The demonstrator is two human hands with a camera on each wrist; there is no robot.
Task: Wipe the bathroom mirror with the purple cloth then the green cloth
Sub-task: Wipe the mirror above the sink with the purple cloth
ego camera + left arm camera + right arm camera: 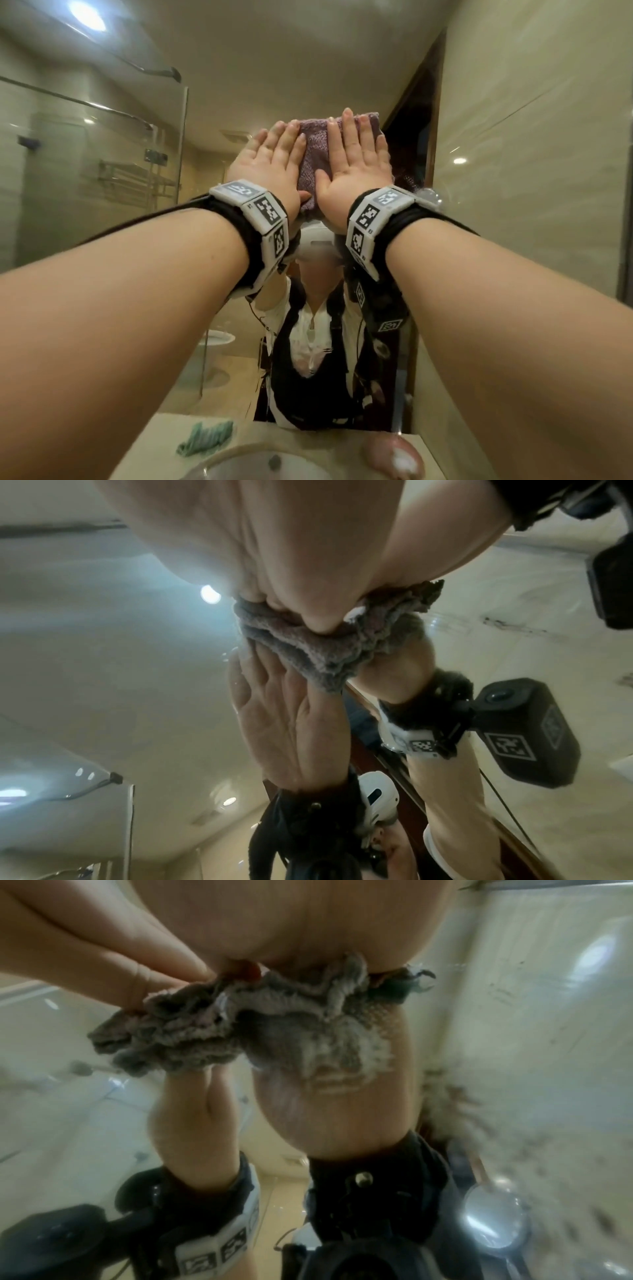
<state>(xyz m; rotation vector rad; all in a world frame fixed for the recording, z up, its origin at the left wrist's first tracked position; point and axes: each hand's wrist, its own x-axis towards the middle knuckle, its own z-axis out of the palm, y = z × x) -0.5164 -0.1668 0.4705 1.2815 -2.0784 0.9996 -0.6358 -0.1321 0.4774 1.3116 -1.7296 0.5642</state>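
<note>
A purple cloth (313, 157) is spread flat against the bathroom mirror (274, 68), high up at its middle. My left hand (270, 164) presses the cloth's left side with straight fingers. My right hand (356, 161) presses its right side the same way, fingers spread upward. The left wrist view shows my left hand (308, 547) on the bunched lower edge of the purple cloth (308, 642). My right hand (308, 920) sits on the cloth (205, 1031) in the right wrist view. A green cloth (205, 437) lies crumpled on the counter, left of the sink.
A round sink (239, 462) is set in the beige counter (154, 445) below the mirror. A blurred pinkish object (394, 455) stands at the counter's right. A tiled wall (531, 171) borders the mirror on the right. The mirror reflects a glass shower screen and me.
</note>
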